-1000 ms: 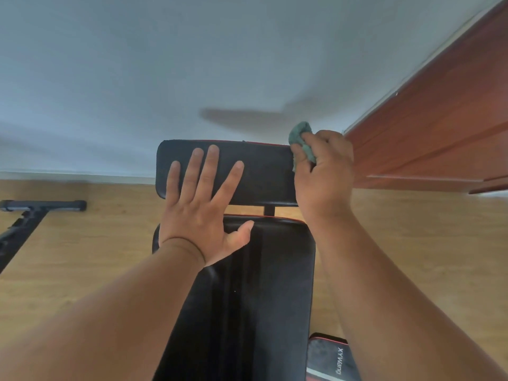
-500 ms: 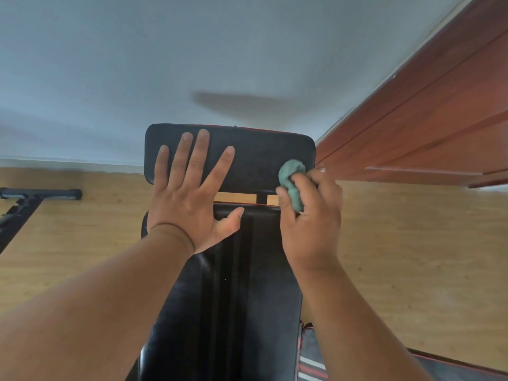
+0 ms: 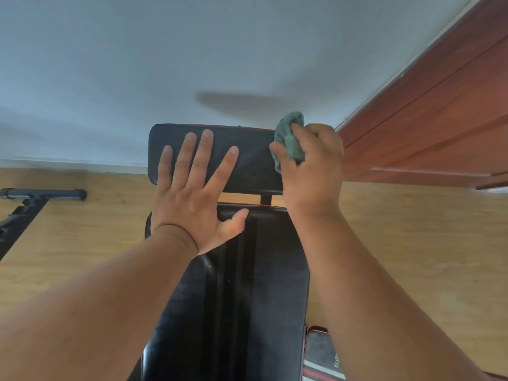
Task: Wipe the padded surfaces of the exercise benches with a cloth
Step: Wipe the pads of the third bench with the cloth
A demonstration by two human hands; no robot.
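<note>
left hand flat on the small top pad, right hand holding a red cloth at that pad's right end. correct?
Not quite: the cloth is green, not red. The head view shows it bunched in the right hand at the right end of the small top pad. The rest holds: the left hand lies flat, fingers spread, on that pad.
</note>
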